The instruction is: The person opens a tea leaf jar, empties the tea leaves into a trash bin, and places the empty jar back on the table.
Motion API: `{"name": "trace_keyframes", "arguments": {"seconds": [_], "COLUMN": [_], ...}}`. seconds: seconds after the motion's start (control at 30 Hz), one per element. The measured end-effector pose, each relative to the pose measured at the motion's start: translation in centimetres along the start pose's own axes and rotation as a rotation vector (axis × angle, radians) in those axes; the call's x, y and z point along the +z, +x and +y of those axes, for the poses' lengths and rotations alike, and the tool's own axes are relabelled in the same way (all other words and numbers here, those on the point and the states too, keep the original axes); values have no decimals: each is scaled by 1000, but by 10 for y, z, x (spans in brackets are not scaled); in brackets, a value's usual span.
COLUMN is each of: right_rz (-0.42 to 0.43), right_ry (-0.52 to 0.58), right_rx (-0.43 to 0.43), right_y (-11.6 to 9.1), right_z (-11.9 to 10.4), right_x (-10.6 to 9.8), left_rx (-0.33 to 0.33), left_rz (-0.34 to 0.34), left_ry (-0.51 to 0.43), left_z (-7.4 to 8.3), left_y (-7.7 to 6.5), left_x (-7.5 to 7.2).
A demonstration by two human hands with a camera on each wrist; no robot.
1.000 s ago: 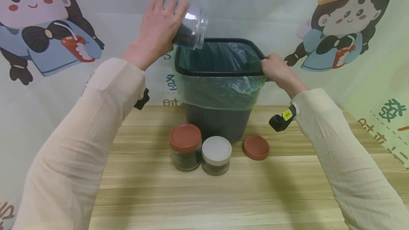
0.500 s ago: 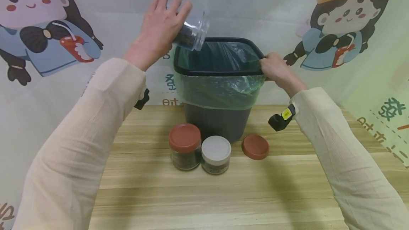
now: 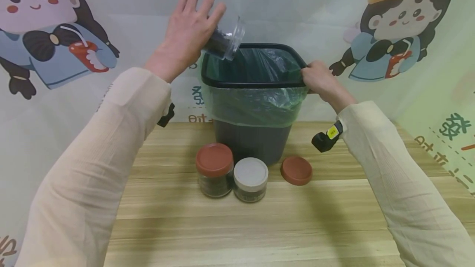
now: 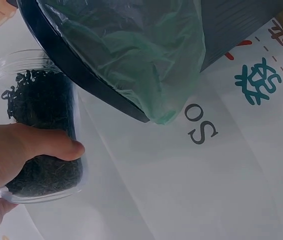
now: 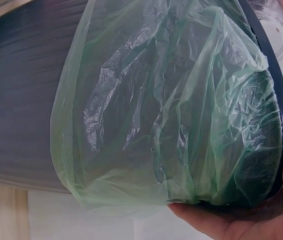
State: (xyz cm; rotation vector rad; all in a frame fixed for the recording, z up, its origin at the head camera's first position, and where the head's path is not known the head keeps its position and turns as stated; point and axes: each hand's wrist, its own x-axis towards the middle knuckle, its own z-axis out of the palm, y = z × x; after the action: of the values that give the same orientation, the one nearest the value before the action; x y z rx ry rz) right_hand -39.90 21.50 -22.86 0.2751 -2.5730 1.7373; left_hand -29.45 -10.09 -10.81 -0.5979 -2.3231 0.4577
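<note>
My left hand [image 3: 191, 32] grips a clear jar [image 4: 36, 105] that lies tilted on its side, its open mouth over the left rim of a trash can [image 3: 254, 139]. Dark, dry shreds like loose tea leaves [image 4: 46, 175] fill much of the jar, as the left wrist view shows; the thumb lies across its side. A green plastic bag [image 5: 141, 110] lines the can and folds down outside below the black rim [image 3: 256, 85]. At the can's right corner, my right hand [image 3: 322, 78] holds the rim and bag edge.
In front of the can stand a jar with a red lid [image 3: 214, 160] and a shorter jar with a white lid [image 3: 250, 174]. A loose red lid [image 3: 297, 170] lies to their right on the wooden table [image 3: 237, 234]. A printed cloth [image 3: 148, 32] hangs close behind.
The jar in my left hand has tipped a little further, its mouth shifting slightly right and down. The right hand keeps its hold on the can; the jars and lid stay put.
</note>
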Motion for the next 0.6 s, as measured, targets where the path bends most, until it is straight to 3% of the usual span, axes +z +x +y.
{"name": "trace_keyframes", "arguments": {"seconds": [0.07,0.17,0.33,0.6], "right_rz": [9,34,18,48], "right_ry": [-63,-165,-82,-221], "right_rx": [17,40,6,66], "right_y": [-40,-55,-52,-81], "right_z": [-38,-54,-48,-80], "right_x": [15,24,20,34], "left_rx": [5,9,13,16], "left_rz": [2,3,22,35], "left_ry": [-4,2,24,45], "left_z": [0,1,1,1], "left_y": [0,0,0,0], "left_x": [0,-1,0,0]}}
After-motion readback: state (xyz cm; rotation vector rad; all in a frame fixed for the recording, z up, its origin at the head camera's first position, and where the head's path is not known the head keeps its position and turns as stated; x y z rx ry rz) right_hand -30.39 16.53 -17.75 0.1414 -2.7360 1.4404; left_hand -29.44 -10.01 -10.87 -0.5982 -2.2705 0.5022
